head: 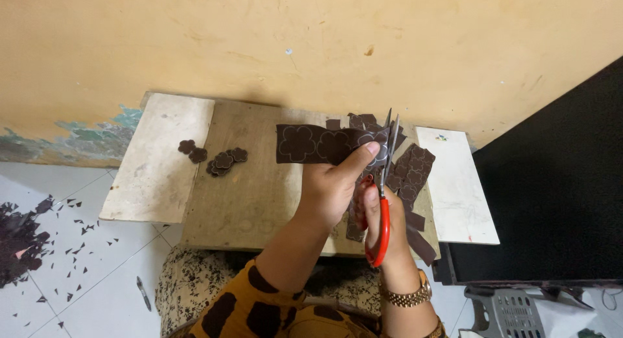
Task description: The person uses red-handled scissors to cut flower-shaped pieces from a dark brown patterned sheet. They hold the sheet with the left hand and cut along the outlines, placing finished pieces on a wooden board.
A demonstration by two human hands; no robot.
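While my left hand pinches the brown strip above the bench, my right hand, closed through the red scissors, should follow the drawn flower outline with short snips.

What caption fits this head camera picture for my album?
Left hand holds a dark brown strip while right hand cuts it with red-handled scissors above a wooden board.
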